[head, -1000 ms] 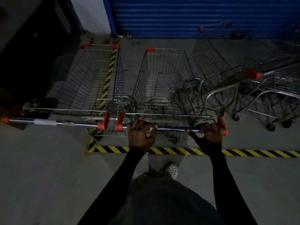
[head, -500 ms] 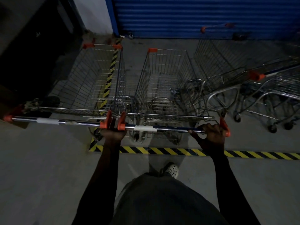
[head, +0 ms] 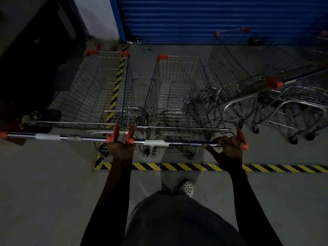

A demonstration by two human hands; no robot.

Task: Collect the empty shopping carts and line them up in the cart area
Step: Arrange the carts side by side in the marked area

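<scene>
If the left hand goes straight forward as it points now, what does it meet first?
The left hand points at the orange end caps where two cart handles meet. It would likely meet those caps first; it may already touch them, as dim light hides its fingers.

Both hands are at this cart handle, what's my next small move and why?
Probably let go of the middle cart's handle. That cart stands beside the left cart, handles nearly in line, beyond the striped tape. Your right hand grips the handle's right end; your left hand is at the orange caps. The carts on the right stand askew, likely next.
</scene>
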